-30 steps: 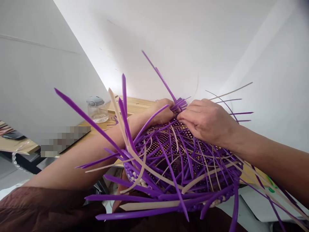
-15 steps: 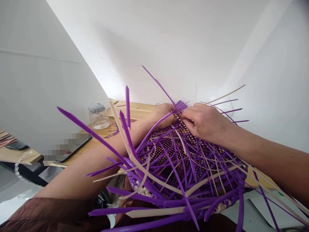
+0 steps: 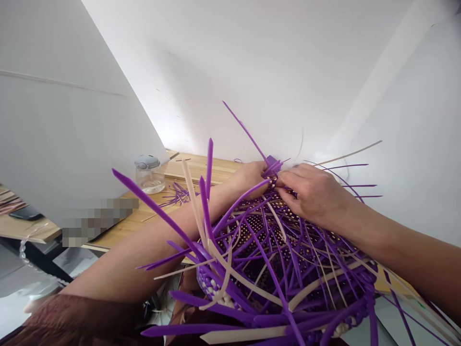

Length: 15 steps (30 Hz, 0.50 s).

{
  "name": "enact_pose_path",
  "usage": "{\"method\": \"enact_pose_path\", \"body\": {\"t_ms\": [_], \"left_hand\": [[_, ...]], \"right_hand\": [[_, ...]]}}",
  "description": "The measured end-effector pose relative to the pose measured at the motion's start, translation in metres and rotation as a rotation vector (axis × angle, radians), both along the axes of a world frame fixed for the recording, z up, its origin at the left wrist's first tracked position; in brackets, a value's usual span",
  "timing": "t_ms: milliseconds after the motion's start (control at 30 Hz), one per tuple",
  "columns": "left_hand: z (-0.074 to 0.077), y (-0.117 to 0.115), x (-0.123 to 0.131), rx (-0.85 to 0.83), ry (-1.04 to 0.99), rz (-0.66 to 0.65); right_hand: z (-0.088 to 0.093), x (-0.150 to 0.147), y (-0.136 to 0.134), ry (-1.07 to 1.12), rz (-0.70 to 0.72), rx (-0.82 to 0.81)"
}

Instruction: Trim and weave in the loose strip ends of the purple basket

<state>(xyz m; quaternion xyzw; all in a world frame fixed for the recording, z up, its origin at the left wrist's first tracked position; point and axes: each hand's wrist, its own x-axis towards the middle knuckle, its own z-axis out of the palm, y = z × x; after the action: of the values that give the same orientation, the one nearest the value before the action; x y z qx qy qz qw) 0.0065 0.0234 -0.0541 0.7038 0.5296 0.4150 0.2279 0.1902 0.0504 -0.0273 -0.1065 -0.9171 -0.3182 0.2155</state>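
Note:
A woven basket (image 3: pixel 212 283) of purple and cream plastic strips lies in front of me, its opening toward me. Many loose strip ends stick out of its rim and cross over its inside. My left hand (image 3: pixel 252 178) is closed at the far rim, its fingertips partly hidden behind purple strips. Close beside it, my right hand (image 3: pixel 306 187) pinches at the same stretch of rim, thumb and fingers together. A long purple strip (image 3: pixel 245 127) rises up and left from between the hands. What exactly the right fingertips grip is too small to make out.
A clear lidded jar (image 3: pixel 149 175) stands on the wooden table (image 3: pixel 201 166) at left, with purple offcuts (image 3: pixel 179 193) beside it. A blurred-out flat device (image 3: pixel 104 223) lies nearer the table edge. White walls (image 3: pixel 273 72) rise close behind the table.
The whole view has shifted a little, so the basket and both hands sit slightly further right and lower. Both hands keep their places at the far rim.

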Motion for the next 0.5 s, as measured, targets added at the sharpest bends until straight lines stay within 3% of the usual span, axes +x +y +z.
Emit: {"method": "enact_pose_path", "body": {"t_ms": [500], "left_hand": [[0.0006, -0.0004, 0.002, 0.03, 0.074, 0.096]], "right_hand": [[-0.0001, -0.0038, 0.001, -0.017, -0.034, 0.038]]}}
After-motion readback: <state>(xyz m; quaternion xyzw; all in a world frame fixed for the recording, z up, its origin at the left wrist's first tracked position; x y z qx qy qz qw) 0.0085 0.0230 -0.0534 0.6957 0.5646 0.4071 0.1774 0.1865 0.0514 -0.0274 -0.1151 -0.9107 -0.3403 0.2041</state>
